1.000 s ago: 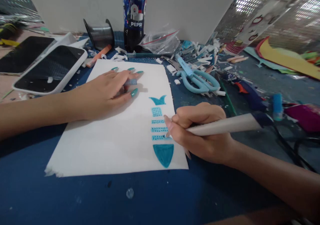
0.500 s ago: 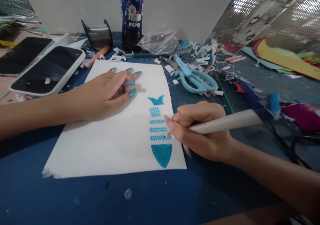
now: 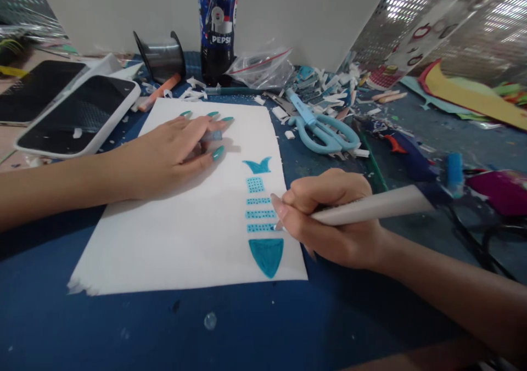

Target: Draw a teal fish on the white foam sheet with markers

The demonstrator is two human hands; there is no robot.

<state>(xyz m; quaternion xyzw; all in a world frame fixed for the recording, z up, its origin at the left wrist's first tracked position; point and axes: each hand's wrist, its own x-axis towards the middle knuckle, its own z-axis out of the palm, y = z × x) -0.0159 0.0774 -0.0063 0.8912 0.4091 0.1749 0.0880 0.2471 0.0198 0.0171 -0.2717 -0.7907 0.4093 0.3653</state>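
Fish drawing (image 3: 260,215): teal, part-dotted | right hand (image 3: 341,242) grips marker (image 3: 381,202) | left hand (image 3: 168,154) holds bluish piece (image 3: 214,135)

We rest our left hand (image 3: 175,154) palm down, fingers bent, teal nails (image 3: 218,152) showing, thumb apart from the rest; our left forearm (image 3: 53,187) lies almost level; our right hand (image 3: 333,217) curls into a tight pinch; our right forearm (image 3: 448,283) slants in from the lower right.
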